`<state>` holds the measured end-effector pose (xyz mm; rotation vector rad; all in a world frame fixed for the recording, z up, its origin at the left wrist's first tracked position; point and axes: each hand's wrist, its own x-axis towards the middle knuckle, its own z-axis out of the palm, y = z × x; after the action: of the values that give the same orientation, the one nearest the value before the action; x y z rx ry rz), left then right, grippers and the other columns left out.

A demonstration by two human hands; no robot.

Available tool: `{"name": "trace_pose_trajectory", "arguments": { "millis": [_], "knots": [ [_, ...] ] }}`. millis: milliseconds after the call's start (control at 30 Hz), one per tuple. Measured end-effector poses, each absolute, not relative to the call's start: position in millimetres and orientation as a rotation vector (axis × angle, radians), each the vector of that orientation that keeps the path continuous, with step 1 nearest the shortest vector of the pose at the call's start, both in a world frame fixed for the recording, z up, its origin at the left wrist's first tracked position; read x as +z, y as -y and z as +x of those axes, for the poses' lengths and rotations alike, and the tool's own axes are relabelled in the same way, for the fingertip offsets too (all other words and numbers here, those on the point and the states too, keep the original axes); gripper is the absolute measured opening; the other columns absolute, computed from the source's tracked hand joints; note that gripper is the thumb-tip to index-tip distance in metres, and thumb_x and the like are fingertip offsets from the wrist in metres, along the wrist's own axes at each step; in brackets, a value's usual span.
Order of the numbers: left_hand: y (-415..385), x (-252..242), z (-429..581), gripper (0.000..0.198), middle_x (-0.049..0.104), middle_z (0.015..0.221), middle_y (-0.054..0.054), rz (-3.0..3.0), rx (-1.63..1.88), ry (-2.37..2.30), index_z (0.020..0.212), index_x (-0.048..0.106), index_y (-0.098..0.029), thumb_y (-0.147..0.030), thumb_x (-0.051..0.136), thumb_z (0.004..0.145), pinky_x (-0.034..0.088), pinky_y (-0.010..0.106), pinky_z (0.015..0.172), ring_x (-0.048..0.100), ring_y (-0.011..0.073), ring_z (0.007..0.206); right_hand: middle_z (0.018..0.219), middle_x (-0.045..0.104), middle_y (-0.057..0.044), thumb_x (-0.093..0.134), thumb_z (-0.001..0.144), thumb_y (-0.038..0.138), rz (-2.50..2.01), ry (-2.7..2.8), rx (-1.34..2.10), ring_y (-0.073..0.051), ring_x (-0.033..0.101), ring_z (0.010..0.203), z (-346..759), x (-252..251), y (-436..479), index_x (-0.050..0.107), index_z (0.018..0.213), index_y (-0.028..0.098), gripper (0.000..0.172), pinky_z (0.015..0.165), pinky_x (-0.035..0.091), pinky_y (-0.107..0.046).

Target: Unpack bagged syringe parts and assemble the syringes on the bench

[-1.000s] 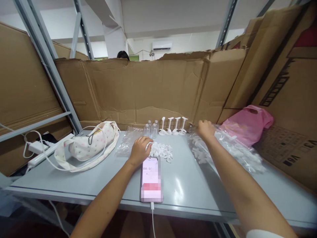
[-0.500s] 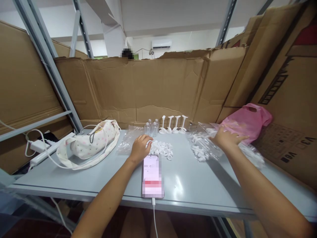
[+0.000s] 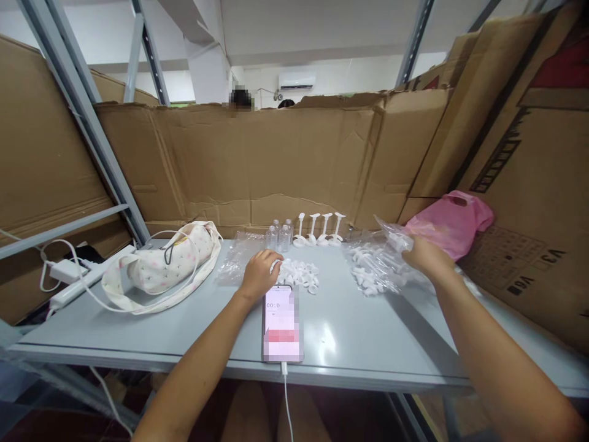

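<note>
My left hand (image 3: 259, 274) rests with curled fingers on the edge of a pile of small white plastic caps (image 3: 299, 274), pinching one of them. My right hand (image 3: 426, 255) is closed on the top of a clear plastic bag (image 3: 375, 264) holding white plastic parts, lifting its edge. Behind the pile stand three small clear bottles (image 3: 280, 234) and a row of white pump stems (image 3: 318, 229). A phone (image 3: 281, 322) lies screen up on the grey table (image 3: 359, 344) just below my left hand, with a cable at its near end.
A cream fabric bag (image 3: 161, 267) and a white power strip (image 3: 80, 283) with a charger lie at the left. A pink plastic bag (image 3: 448, 224) sits at the right rear. Cardboard walls (image 3: 276, 159) ring the table. An empty clear bag (image 3: 237, 258) lies beside the bottles.
My right hand went from the clear bag's left end to its right side, flattened on it, then closed on the bag's top edge and raised it. My left hand stayed on the caps.
</note>
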<state>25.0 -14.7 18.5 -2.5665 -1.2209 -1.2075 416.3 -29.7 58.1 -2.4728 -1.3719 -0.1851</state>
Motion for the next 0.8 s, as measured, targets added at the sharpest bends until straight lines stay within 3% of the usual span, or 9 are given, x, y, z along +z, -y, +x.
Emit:
{"name": "trace_pose_trajectory", "arguments": {
  "millis": [267, 500, 600, 800],
  "knots": [
    [14.9, 18.2, 24.9, 0.017, 0.062, 0.095, 0.002, -2.57, -1.203, 1.218, 0.093, 0.06, -0.023, -0.018, 0.046, 0.085, 0.044, 0.034, 0.084, 0.056, 0.0184, 0.092, 0.115, 0.061, -0.018, 0.048, 0.082, 0.034, -2.383, 1.405, -0.18, -0.028, 0.056, 0.105, 413.8, 62.0, 37.1, 0.054, 0.118, 0.014, 0.041, 0.076, 0.039, -0.03],
    [13.8, 17.4, 24.6, 0.016, 0.062, 0.095, 0.002, -2.579, -1.165, 1.22, 0.092, 0.06, -0.022, -0.019, 0.046, 0.085, 0.044, 0.033, 0.082, 0.057, 0.0185, 0.091, 0.094, 0.069, -0.012, 0.054, 0.08, 0.035, -2.278, 1.44, -0.034, -0.022, 0.062, 0.083, 420.3, 62.4, 33.0, 0.066, 0.086, 0.014, 0.026, 0.06, 0.037, -0.025],
    [13.2, 16.9, 24.3, 0.016, 0.063, 0.095, 0.002, -2.58, -1.162, 1.215, 0.092, 0.06, -0.022, -0.019, 0.046, 0.085, 0.043, 0.034, 0.083, 0.056, 0.0186, 0.091, 0.097, 0.068, -0.015, 0.051, 0.081, 0.028, -2.258, 1.449, -0.111, -0.024, 0.061, 0.087, 419.1, 63.9, 31.8, 0.067, 0.087, 0.013, 0.022, 0.062, 0.036, -0.027],
    [14.8, 18.0, 24.2, 0.017, 0.063, 0.095, 0.002, -2.585, -1.174, 1.235, 0.092, 0.061, -0.022, -0.019, 0.046, 0.085, 0.043, 0.033, 0.082, 0.056, 0.0181, 0.09, 0.097, 0.068, -0.016, 0.042, 0.084, 0.029, -2.096, 1.198, -0.295, -0.023, 0.061, 0.085, 422.5, 77.2, 34.7, 0.066, 0.098, 0.013, 0.032, 0.064, 0.039, -0.028]
  ]
}}
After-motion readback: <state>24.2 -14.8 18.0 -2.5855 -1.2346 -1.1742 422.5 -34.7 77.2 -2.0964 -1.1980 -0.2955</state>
